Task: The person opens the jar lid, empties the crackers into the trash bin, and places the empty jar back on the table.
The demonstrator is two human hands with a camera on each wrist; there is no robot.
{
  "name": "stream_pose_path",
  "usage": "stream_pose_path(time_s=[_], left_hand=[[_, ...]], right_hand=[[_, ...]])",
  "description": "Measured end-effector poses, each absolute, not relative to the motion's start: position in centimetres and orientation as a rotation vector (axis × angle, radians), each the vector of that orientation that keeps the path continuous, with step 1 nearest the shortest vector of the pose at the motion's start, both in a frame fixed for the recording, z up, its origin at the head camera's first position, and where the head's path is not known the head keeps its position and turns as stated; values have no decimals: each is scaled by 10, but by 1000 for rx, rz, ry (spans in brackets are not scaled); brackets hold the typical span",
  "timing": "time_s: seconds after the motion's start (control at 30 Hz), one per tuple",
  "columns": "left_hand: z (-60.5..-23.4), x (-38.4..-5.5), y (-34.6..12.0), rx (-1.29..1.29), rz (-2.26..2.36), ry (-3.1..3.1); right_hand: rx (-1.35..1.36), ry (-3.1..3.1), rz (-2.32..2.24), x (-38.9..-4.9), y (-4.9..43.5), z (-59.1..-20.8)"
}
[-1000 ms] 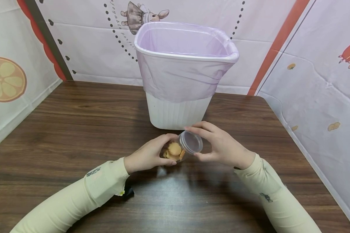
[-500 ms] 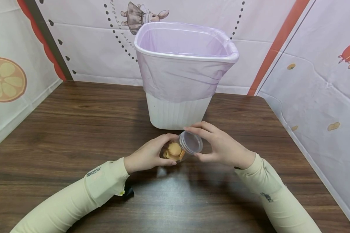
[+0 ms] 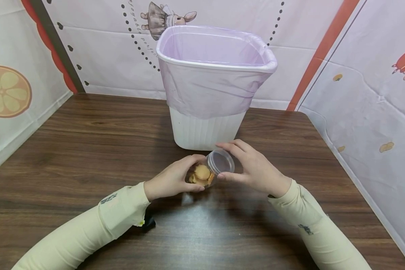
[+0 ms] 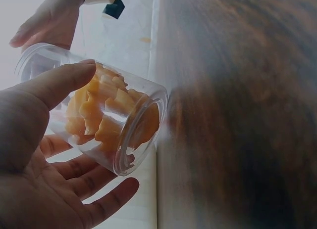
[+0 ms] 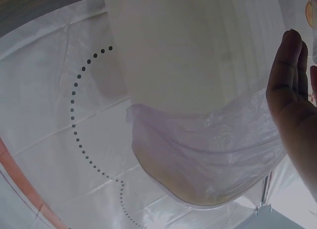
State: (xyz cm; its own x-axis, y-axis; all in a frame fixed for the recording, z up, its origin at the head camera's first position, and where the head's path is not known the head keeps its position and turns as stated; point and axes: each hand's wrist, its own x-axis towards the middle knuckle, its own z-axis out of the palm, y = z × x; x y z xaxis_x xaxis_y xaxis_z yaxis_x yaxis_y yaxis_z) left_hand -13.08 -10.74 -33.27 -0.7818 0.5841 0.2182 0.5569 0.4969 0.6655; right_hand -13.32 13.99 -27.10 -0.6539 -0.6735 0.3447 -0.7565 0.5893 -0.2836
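Observation:
A clear plastic jar [image 4: 111, 115] of yellow-orange snack pieces [image 3: 201, 175] lies tilted on its side above the table, in front of the bin. My left hand [image 3: 175, 178] grips its body; in the left wrist view the thumb crosses the near side and the fingers pass beneath. The jar's clear round lid [image 3: 222, 162] faces right. My right hand [image 3: 253, 167] spans this lid, thumb at its lower edge and fingertips at the upper edge. In the right wrist view only part of the right hand [image 5: 292, 100] shows, at the right border.
A white bin [image 3: 206, 131] with a lilac bag [image 3: 212, 90] folded over its rim stands just behind the hands. Printed cloth [image 3: 364, 112] hangs along the back and both sides of the wooden table [image 3: 71, 161]. A small black object [image 3: 149, 224] is by my left cuff.
My right hand has shifted slightly at the lid: its fingertips are a little higher and the thumb has moved left across the lower edge. The left hand and jar stay in place.

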Motion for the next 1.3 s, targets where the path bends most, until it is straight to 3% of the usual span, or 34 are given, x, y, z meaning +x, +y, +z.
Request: stream_pose_path(time_s=[0.57, 1.3], left_hand=[[-333, -131, -107, 1044, 1197, 2680], [-333, -131, -108, 1007, 1168, 2673]], right_hand=[[994, -2651, 528, -131, 136, -273], [1175, -2563, 557, -134, 139, -271]])
